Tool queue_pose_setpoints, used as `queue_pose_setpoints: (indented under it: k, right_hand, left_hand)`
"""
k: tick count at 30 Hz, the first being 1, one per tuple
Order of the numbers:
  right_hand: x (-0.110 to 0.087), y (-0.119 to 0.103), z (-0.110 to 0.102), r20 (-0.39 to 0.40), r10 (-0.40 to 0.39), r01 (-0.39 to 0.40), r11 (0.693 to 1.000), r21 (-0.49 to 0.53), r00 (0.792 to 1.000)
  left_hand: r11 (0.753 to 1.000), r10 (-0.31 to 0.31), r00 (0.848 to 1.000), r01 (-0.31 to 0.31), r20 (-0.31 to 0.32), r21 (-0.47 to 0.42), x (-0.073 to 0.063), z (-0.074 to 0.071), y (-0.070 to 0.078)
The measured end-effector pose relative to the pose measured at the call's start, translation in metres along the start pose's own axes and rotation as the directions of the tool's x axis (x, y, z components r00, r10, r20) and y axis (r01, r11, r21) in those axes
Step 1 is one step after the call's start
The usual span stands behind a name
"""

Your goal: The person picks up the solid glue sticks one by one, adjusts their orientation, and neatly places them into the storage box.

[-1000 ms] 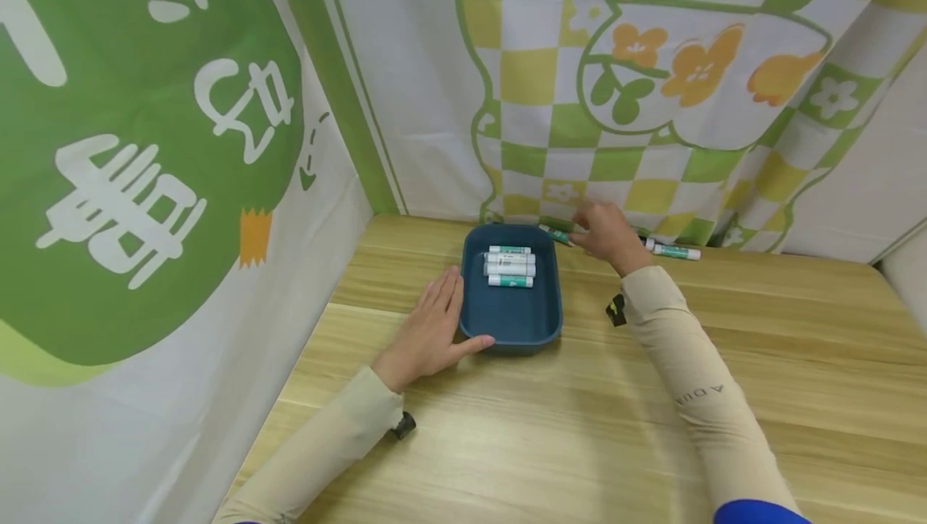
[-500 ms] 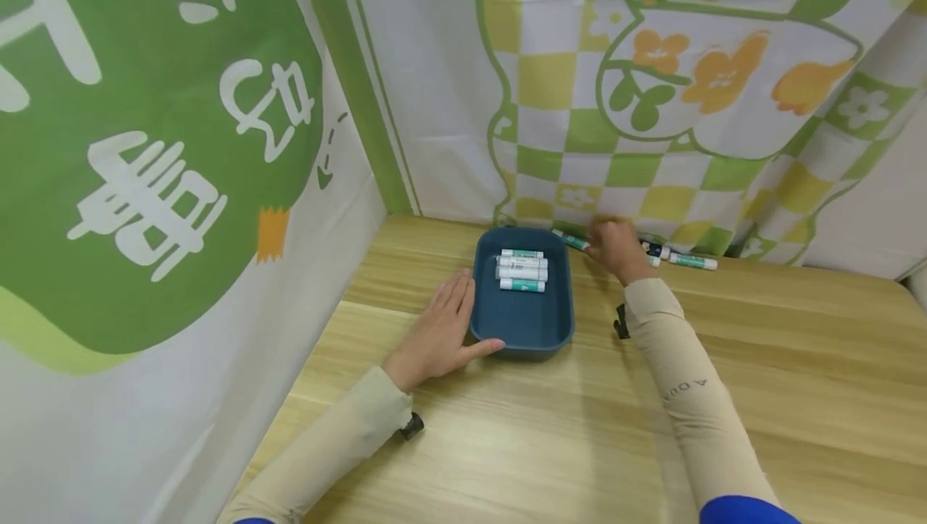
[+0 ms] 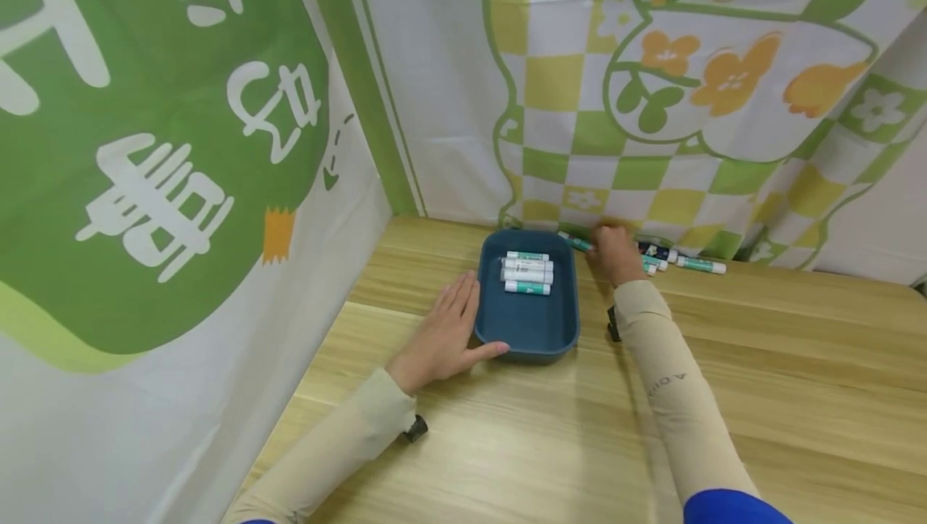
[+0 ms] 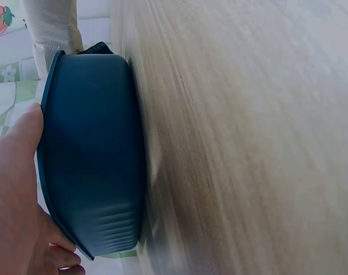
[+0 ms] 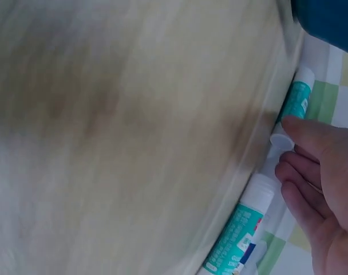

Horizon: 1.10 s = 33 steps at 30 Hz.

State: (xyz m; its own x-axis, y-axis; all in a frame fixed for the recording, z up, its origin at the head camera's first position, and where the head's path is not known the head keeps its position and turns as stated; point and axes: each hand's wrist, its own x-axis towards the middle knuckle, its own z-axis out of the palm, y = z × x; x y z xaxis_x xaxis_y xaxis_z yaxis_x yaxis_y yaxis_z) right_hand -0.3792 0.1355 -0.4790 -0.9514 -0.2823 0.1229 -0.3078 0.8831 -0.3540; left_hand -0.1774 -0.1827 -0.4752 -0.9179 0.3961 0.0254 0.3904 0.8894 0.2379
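The left hand [image 3: 440,339], lower centre, rests straight-fingered along the tray [image 3: 525,327], thumb on its near rim. Mid-frame, the tray holds 4 glue sticks [image 3: 528,275] side by side, long axes left to right. Farther, upper right, the right hand [image 3: 615,255] has bent fingers, thumb over 1 stick [image 3: 575,241] slanting down rightward, right end hidden; pinched or not, I cannot tell. Rightward lie at least 3 others [image 3: 701,265], some partly hidden

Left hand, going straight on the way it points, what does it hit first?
Probably the dark blue tray, which the left hand is touching at the rim.
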Motion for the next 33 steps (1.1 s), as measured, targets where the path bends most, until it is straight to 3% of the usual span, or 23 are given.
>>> queue_pose_setpoints:
  k: [10, 20, 33]
  right_hand:
    - [0.001, -0.001, 0.007, -0.077, -0.037, 0.034, 0.998, -0.047, 0.996]
    - [-0.002, -0.005, -0.002, -0.071, -0.04, 0.04, 0.999, -0.005, 0.997]
    - [-0.013, -0.004, -0.017, -0.161, -0.15, 0.161, 0.985, 0.06, 0.976]
  left_hand:
    - [1.0, 0.009, 1.0, -0.009, -0.015, 0.005, 0.0, 0.0, 0.002]
    - [1.0, 0.003, 1.0, -0.003, -0.002, -0.004, 0.0, -0.001, 0.002]
    - [1.0, 0.006, 1.0, -0.006, -0.009, 0.002, 0.001, 0.0, 0.0]
